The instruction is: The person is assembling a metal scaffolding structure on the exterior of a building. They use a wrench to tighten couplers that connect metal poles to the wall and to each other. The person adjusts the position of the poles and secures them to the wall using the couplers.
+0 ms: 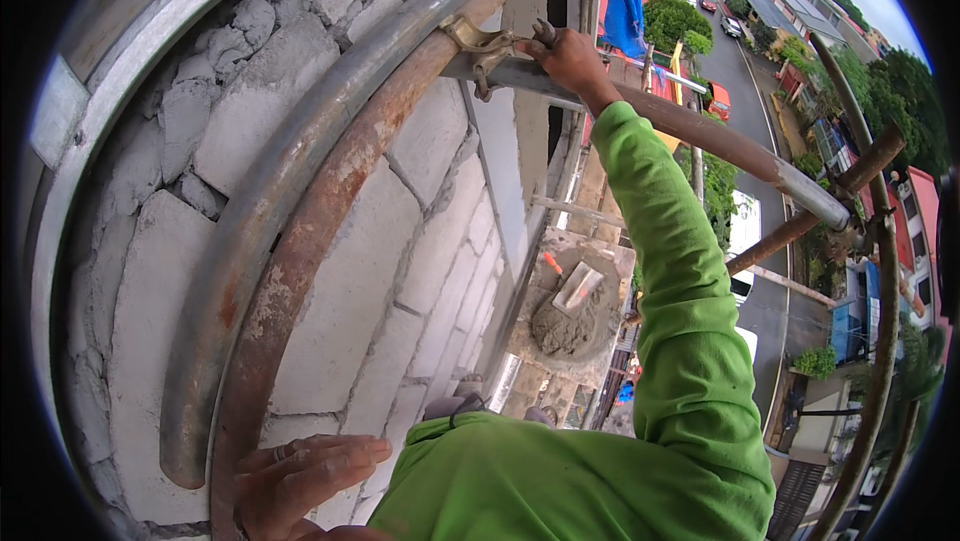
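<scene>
Block wall [340, 291], pale and rough-jointed, fills the left; street [764, 311] well below on the right, scaffold pipes between. Clamp [483, 46] sits up high on the rusty pipe [290, 271], at the near end of the cross pipe [710, 131]. Right hand [577, 66] is at that end, just beside the clamp; fingers look curled, but cannot tell whether they are tight on pipe or clamp. Left hand [305, 481] lies low by the rusty pipe, fingers out straight and close together, closed on nothing that shows. Risks, as I judge them: a loose clamp could let the cross pipe slip or turn, pinching the right hand; a dropped part could fall past the planks [527, 391] to the street side; leaning out on one arm could cost balance if the pipe gave. Containers: only a flat board [600, 246] below, raised lip not discernible, bearing a wet-looking grey mortar heap [565, 333] and an orange-handled trowel [578, 288] lying on it. A knock or falling part could tip the trowel off.
</scene>
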{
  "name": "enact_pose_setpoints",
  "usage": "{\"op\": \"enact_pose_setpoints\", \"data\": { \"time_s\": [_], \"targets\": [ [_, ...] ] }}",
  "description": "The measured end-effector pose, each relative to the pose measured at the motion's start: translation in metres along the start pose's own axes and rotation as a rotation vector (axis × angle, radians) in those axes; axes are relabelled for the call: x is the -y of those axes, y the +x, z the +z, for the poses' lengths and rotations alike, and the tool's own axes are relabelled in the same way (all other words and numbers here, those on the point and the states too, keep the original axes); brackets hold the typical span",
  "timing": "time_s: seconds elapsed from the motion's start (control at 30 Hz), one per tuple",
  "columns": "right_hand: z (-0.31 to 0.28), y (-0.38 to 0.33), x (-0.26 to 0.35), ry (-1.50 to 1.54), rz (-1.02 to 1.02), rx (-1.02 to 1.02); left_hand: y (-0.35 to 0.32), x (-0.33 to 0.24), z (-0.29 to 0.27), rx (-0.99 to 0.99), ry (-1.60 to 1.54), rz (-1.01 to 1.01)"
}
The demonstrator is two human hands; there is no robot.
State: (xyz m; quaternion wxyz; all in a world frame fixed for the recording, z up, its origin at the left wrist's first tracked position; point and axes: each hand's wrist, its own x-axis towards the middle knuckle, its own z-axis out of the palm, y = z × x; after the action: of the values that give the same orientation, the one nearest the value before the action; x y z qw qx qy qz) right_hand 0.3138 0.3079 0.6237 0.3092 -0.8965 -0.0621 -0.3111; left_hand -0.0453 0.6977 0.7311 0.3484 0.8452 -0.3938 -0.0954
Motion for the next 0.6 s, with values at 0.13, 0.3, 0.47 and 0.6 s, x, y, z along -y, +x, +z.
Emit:
{"op": "enact_pose_setpoints", "data": {
  "time_s": [0.13, 0.3, 0.47, 0.6],
  "targets": [
    [0.002, 0.000, 0.004, 0.080, 0.018, 0.037, 0.023, -0.074, -0.017, -0.325, 0.608, -0.054],
    [-0.003, 0.005, -0.011, 0.075, 0.018, 0.023, 0.021, -0.062, -0.058, -0.487, 1.023, -0.673],
    [0.005, 0.006, -0.012, 0.098, -0.010, 0.009, 0.033, -0.003, -0.097, -0.136, 0.400, -0.882],
    [0.000, 0.005, -0.010, 0.110, -0.015, 0.046, 0.006, 0.040, -0.109, -0.236, -0.312, -0.992]
  ]
}}
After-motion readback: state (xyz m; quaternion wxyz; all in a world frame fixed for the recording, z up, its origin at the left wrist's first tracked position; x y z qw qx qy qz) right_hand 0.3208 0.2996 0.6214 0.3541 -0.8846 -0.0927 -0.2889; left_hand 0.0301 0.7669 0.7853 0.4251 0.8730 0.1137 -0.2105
